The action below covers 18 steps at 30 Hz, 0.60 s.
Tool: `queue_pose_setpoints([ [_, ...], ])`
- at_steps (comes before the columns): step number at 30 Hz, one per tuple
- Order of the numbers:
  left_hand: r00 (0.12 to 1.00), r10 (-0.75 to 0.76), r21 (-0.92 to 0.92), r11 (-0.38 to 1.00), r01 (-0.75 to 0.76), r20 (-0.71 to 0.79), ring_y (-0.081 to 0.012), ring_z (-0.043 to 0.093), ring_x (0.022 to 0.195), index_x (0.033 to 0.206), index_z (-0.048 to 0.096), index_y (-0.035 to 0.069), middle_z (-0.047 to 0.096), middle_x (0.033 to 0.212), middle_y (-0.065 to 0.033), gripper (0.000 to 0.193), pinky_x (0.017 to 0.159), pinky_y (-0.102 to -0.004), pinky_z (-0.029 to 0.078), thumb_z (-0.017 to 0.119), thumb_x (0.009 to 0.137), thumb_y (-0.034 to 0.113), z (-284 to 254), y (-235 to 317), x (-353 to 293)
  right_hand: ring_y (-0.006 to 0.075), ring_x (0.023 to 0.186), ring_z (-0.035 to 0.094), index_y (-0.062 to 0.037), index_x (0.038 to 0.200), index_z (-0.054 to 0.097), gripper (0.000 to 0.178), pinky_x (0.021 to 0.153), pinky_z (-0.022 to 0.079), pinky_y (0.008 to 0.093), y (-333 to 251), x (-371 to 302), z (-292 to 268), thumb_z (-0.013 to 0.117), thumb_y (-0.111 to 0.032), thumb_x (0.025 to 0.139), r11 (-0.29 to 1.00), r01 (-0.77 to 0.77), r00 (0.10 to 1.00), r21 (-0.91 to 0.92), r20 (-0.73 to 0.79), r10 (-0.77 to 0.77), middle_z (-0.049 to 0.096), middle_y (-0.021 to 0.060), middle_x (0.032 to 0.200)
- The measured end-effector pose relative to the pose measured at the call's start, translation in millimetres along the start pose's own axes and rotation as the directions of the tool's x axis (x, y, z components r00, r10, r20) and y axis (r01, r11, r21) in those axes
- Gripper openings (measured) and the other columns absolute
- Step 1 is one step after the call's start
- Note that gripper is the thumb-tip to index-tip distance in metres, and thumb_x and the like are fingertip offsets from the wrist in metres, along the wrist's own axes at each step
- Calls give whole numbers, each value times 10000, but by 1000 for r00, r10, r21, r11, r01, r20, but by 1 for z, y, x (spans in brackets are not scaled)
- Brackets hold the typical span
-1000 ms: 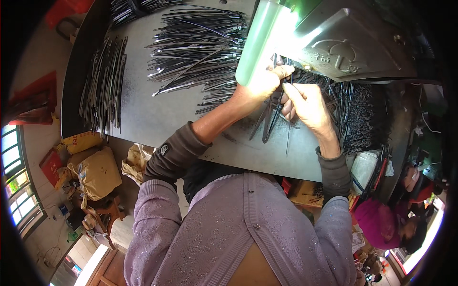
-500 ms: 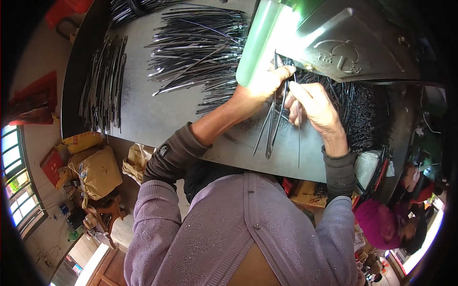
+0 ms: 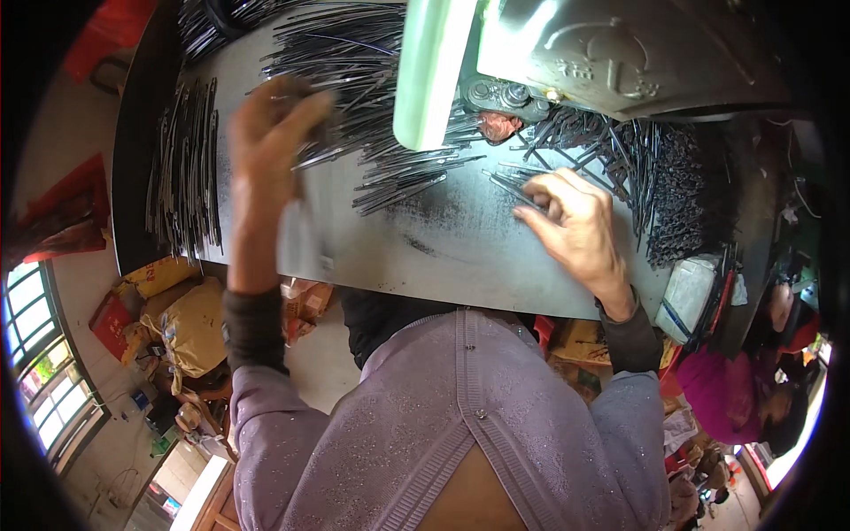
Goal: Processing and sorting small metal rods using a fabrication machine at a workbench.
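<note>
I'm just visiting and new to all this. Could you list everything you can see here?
Grey metal worktable: one, grey, centre
Thin dark metal strips: too many to count, black-grey, in heaps across the table
Pale-green tube lamp: one, lit, top centre
Embossed metal machine cover: one, dark grey-brown, upper right
Small reddish lump: one, below the cover
White rectangular package: one, right
Bulky sack: one, yellow-tan, lower left
Barred window: one, dark-framed, far left
Another person's garment: one, magenta, far right
Other clutter: uncountable, edges
Sparkly knit cardigan: one, lilac, bottom centre
Left hand: one, blurred, over the table's left side
Right hand: one, at some strips right of centre
</note>
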<state>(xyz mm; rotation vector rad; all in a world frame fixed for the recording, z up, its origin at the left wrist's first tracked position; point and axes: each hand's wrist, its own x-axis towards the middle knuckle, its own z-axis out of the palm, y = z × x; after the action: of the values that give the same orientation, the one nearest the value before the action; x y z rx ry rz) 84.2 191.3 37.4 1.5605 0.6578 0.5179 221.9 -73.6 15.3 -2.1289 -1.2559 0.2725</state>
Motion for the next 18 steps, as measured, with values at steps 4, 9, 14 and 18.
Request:
queue_pose_setpoints([
  [4, 781, 621, 989, -141, 33, 63, -263, 590, 738, 1071, 548, 43, 625, 764, -113, 428, 668, -360, 448, 703, 676, 92, -54, -7, -9, 244, 660, 552, -32, 803, 589, 191, 528, 435, 319, 10, 6, 7, 679, -68, 638, 946, 180, 976, -269, -72, -206, 521, 80, 737],
  [9, 932, 282, 706, 612, -358, 228, -258, 572, 753, 775, 641, 22, 629, 829, -111, 127, 674, -328, 455, 704, 668, 51, 16, -25, -65, 216, 609, 514, -59, 698, 499, 128, 523, 431, 330, 13, 5, 14, 611, -32, 643, 854, 241, 951, -461, -66, -303, 438, 70, 671],
  [14, 849, 394, 738, 440, -512, 353, -260, 457, 740, 787, 611, 44, 482, 758, -77, 124, 649, -366, 354, 617, 667, 15, 60, -46, -74, 231, 596, 548, -49, 783, 532, 122, 520, 436, 328, 10, 4, 7, 614, -40, 693, 912, 133, 972, -388, -129, -197, 502, 79, 725],
  [18, 792, 460, 720, 375, -583, 402, -274, 440, 758, 844, 569, 44, 468, 809, -89, 186, 669, -377, 337, 563, 669, -18, 62, -53, -77, 243, 578, 561, -30, 851, 570, 148, 516, 442, 324, 8, 1, 5, 621, -23, 713, 955, 111, 973, -274, -168, -161, 547, 101, 740],
])
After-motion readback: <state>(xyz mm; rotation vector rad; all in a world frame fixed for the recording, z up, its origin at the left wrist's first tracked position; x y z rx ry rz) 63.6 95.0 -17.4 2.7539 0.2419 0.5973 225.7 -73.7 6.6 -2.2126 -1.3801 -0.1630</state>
